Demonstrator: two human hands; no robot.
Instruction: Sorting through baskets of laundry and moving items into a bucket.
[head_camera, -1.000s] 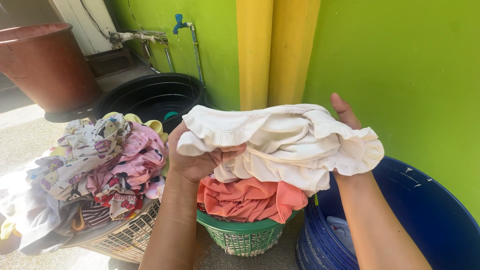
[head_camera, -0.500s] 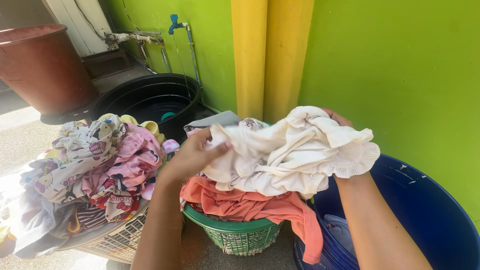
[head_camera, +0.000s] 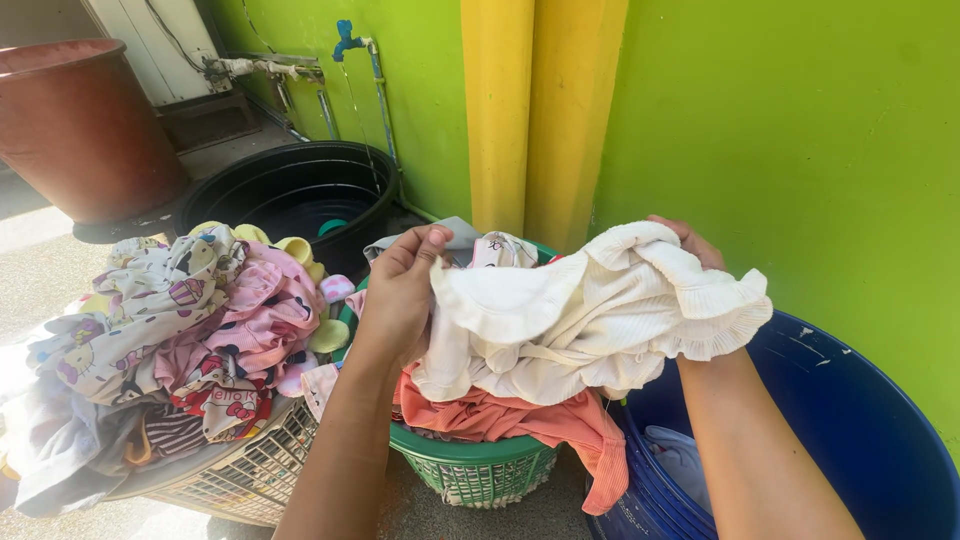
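Note:
I hold a white ruffled garment (head_camera: 590, 315) up in front of me with both hands. My left hand (head_camera: 400, 290) pinches its left edge between thumb and fingers. My right hand (head_camera: 690, 240) is mostly hidden behind the cloth's upper right part, only the fingertips showing. The garment hangs over a green plastic basket (head_camera: 480, 465) that holds an orange-pink cloth (head_camera: 520, 420) draped over its rim, with other clothes behind.
A woven basket (head_camera: 240, 470) piled with patterned pink and white clothes (head_camera: 200, 320) stands at the left. A blue tub (head_camera: 860, 430) is at the right, a black tub (head_camera: 300, 190) and a brown pot (head_camera: 85, 125) behind. A tap (head_camera: 345, 40) is on the green wall.
The white garment has been spread wider between my hands and shifted right. My left hand has moved from under the bundle to pinching its edge. The orange cloth has dropped over the basket rim.

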